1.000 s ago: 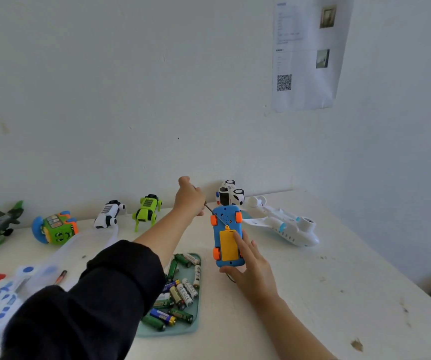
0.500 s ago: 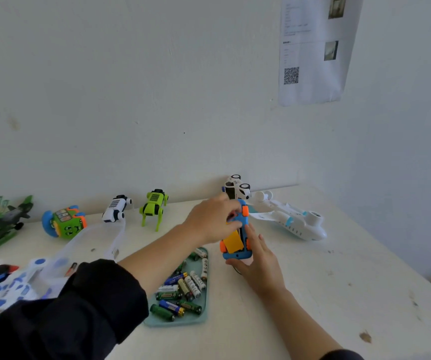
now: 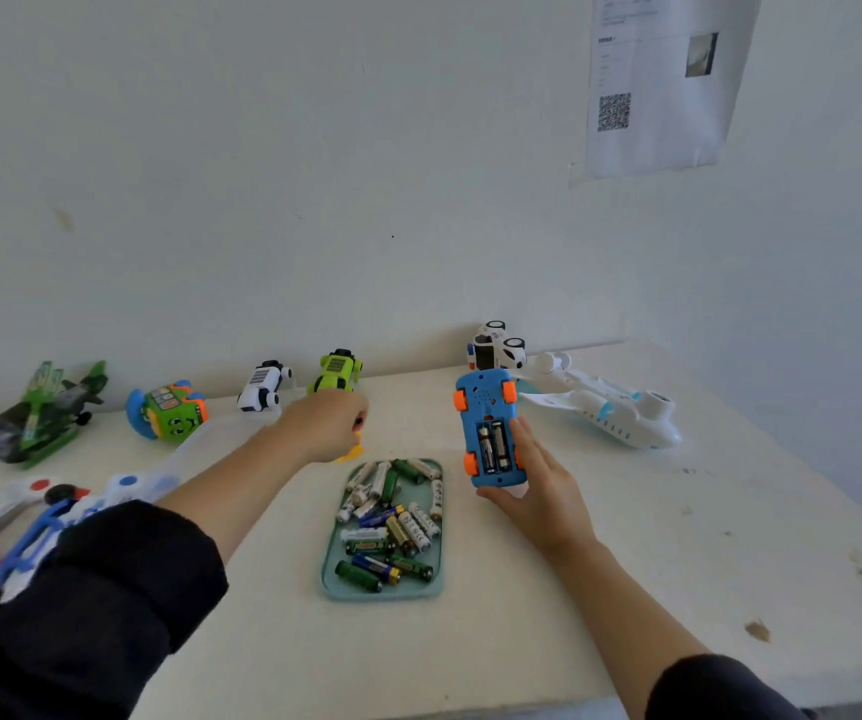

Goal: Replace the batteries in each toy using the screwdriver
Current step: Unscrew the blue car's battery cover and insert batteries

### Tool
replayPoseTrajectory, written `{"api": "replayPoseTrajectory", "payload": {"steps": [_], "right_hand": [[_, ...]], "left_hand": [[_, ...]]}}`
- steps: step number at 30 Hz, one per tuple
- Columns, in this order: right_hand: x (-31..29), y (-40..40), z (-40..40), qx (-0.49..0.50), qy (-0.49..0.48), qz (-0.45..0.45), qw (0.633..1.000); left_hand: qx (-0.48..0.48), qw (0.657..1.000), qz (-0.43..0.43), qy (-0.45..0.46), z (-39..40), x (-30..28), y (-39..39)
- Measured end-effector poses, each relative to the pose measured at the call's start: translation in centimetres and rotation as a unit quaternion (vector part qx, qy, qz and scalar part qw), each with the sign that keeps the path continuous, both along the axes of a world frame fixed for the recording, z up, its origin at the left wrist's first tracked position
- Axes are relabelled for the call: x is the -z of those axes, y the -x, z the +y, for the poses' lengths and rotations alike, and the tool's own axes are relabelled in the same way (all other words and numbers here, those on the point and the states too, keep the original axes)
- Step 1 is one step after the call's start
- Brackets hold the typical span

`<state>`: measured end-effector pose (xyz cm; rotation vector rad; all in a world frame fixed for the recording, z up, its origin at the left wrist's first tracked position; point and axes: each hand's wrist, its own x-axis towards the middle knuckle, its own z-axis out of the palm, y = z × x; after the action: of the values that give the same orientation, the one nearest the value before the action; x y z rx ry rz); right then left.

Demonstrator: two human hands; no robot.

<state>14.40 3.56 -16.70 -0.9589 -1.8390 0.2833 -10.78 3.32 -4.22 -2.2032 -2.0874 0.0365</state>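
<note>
My right hand [image 3: 538,491] holds a blue toy car [image 3: 488,428] with orange wheels, underside towards me. Its battery compartment is uncovered and two batteries [image 3: 493,445] sit inside. To the left, my left hand [image 3: 322,423] is closed over a yellow battery cover [image 3: 352,452], of which only a corner sticks out below the fingers. A small dark tip also shows at those fingers; the rest of it is hidden. Between my hands, a teal tray [image 3: 333,582] with several loose batteries [image 3: 392,522] lies on the white table.
Along the wall stand a green helicopter [image 3: 39,413], a green and blue round toy [image 3: 169,414], a white car [image 3: 261,392], a lime car [image 3: 336,374] and a black-and-white car [image 3: 496,348]. A white plane [image 3: 605,413] lies at the right, a white-blue-red toy [image 3: 29,511] at the left.
The yellow cover has come off the blue car; my left hand carried it leftward past the tray. The car's underside is turned back to face me, batteries exposed.
</note>
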Motion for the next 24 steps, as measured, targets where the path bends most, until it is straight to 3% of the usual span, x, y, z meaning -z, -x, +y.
{"api": "replayPoseTrajectory", "payload": {"steps": [3, 7, 13, 18, 24], "right_hand": [[0.0, 0.1, -0.2, -0.005, -0.002, 0.006, 1.000], [0.6, 0.1, 0.3, -0.004, -0.016, -0.023, 1.000], [0.6, 0.1, 0.5, -0.029, -0.023, -0.027, 0.999], [0.4, 0.0, 0.3, -0.003, -0.055, -0.015, 0.998], [0.2, 0.2, 0.2, 0.035, -0.065, 0.001, 0.997]], "left_hand": [[-0.032, 0.996, 0.060, 0.061, -1.2, 3.0, 2.5], [-0.027, 0.994, -0.046, 0.093, -1.2, 2.2, 3.3], [0.043, 0.971, -0.227, -0.066, -1.4, -3.5, -1.0], [0.140, 0.883, -0.415, -0.167, -3.4, -3.7, -7.6], [0.190, 0.821, -0.442, -0.307, -2.8, 0.8, -10.8]]}}
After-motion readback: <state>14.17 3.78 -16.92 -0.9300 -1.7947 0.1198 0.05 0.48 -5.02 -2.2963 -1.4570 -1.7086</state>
